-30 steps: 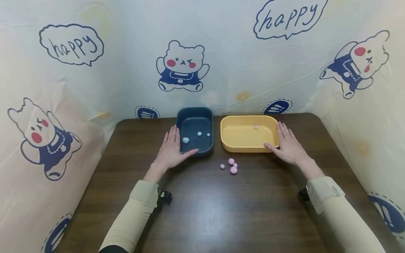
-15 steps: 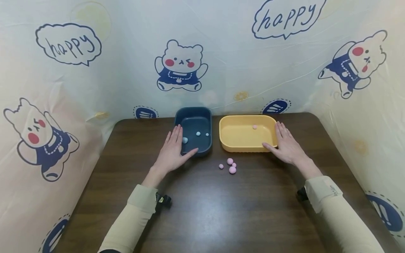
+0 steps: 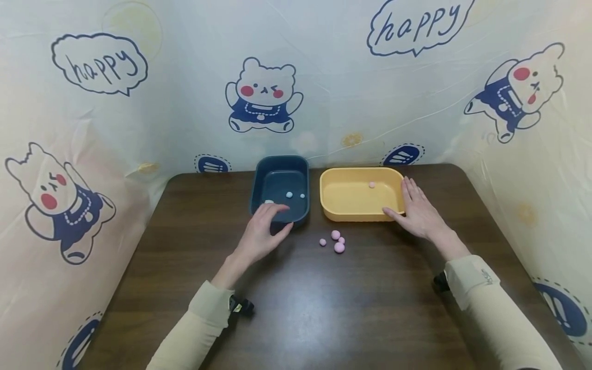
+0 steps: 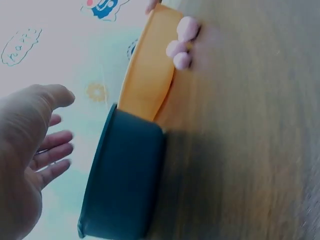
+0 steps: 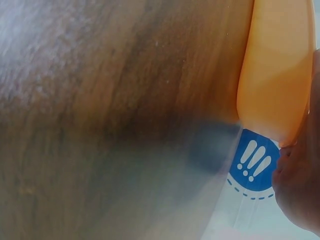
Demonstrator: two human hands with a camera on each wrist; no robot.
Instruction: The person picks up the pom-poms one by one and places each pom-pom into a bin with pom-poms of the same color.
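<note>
left hand (image 3: 260, 236) loose and empty at near edge of blue tray (image 3: 282, 180); right hand (image 3: 421, 216), straightened out, touches yellow tray (image 3: 347, 198).

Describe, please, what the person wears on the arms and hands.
The left hand and right hand are bare. Pale cream sleeves end in broad cuffs; the right cuff carries small, unreadable marks. A small black device sits by each cuff.

Shiny Wood, Smooth Plastic

A soft shine is seen on the wood-look table (image 3: 296, 318). Smooth plastic seems to be used for the blue tray (image 3: 282, 180) and yellow tray (image 3: 344, 194). A matt skin is seen on the pink balls (image 3: 339, 247). The sleeves (image 3: 492, 308) are made of cloth.
</note>
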